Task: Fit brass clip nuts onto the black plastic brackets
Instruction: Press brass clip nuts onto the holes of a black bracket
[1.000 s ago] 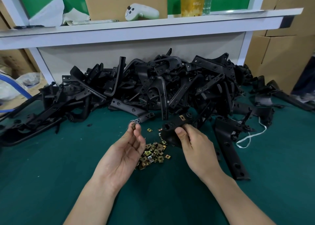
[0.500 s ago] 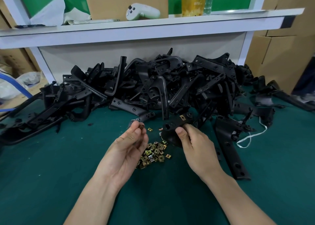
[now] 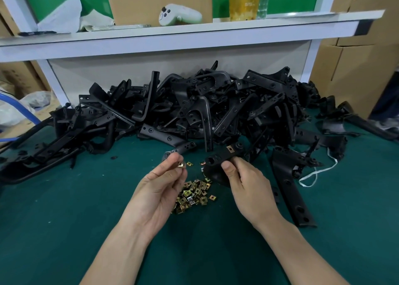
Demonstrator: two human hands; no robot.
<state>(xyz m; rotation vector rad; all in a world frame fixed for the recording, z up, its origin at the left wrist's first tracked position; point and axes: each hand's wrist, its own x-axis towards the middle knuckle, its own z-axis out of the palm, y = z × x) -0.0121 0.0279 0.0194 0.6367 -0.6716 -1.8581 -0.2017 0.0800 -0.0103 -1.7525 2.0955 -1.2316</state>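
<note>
My left hand [image 3: 159,187] pinches one brass clip nut [image 3: 181,164] between thumb and fingertips, just left of the bracket. My right hand [image 3: 246,185] grips a black plastic bracket [image 3: 216,160] above the green mat; a brass clip nut [image 3: 230,149] sits on its upper arm. A small heap of loose brass clip nuts [image 3: 194,194] lies on the mat between my hands. A big pile of black brackets [image 3: 194,107] fills the back of the table.
A long black bracket [image 3: 289,183] lies right of my right hand, beside a white cord [image 3: 317,172]. A white shelf [image 3: 194,32] runs above the pile with a controller, cardboard and a bottle. Cardboard boxes [image 3: 354,69] stand at the right.
My left hand has turned the clip nut in its fingertips and moved it slightly right, closer to the bracket. My right hand and the bracket have stayed in place.
</note>
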